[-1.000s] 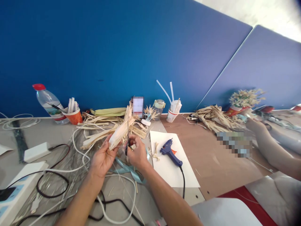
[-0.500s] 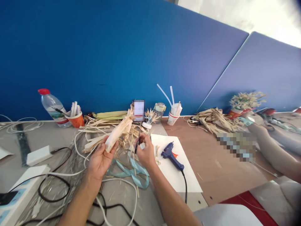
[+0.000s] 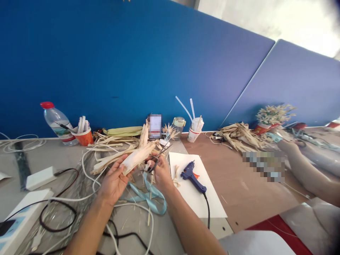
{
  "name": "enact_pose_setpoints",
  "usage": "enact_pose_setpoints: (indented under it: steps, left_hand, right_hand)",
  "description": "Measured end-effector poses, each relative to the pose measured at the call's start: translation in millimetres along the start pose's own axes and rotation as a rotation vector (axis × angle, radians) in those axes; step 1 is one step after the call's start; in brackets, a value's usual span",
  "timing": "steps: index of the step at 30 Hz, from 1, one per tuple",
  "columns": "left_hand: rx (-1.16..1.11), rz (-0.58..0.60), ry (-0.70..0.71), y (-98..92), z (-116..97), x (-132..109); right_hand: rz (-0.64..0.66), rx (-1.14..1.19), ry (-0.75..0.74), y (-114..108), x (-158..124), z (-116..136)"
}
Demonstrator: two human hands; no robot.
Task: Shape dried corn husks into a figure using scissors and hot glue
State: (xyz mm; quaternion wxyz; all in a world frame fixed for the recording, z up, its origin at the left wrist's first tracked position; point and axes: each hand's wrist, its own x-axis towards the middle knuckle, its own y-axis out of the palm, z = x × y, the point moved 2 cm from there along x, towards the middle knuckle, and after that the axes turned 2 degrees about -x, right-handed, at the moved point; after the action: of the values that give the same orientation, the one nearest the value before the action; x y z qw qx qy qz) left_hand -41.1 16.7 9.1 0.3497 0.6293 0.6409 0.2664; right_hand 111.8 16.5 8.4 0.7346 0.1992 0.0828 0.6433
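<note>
A pale dried corn husk (image 3: pixel 138 156) lies across the fingers of my left hand (image 3: pixel 114 177), its wide end gripped between thumb and fingers. Close to its right side, my right hand (image 3: pixel 161 173) is closed around the dark handles of a pair of scissors (image 3: pixel 157 159), whose blades point up and to the right. Beneath and between the hands a light blue ribbon (image 3: pixel 151 200) lies in loops on the table. More dried husks (image 3: pixel 108 161) are heaped just behind my left hand.
A blue glue gun (image 3: pixel 193 177) rests on white paper (image 3: pixel 204 205) to the right. Cables (image 3: pixel 148 216) and a power strip (image 3: pixel 29 216) crowd the left. Behind stand a bottle (image 3: pixel 57 122), paper cups (image 3: pixel 83 136) and a phone (image 3: pixel 155 124). Another person's arm (image 3: pixel 297 163) reaches in at right.
The husk has tipped lower and turned its broad face toward me. In my right hand the scissors have swung so that their blades now show, pointing up and right.
</note>
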Motion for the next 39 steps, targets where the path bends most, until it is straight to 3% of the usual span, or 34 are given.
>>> enact_pose_setpoints:
  steps: [6, 13, 20, 29, 39]
  left_hand:
    - [0.047, 0.019, -0.075, 7.0, 14.4, -5.8]
    - [0.018, -0.081, -0.024, 6.2, 11.5, -4.1]
    - [0.024, -0.076, 0.038, -1.2, 2.6, 1.5]
    - [-0.004, -0.066, 0.125, 0.4, -16.6, 0.9]
    - [-0.046, -0.121, 0.149, -7.7, -20.7, 8.1]
  right_hand:
    - [-0.037, 0.020, 0.036, 8.6, -2.0, -8.4]
    - [-0.069, -0.077, 0.018, 7.6, -1.9, -11.9]
    - [-0.052, -0.104, 0.007, 2.5, -3.2, -1.3]
    - [0.251, -0.313, -0.053, -17.3, -0.2, 33.5]
    - [0.526, -0.676, 0.085, -22.2, -0.7, 35.9]
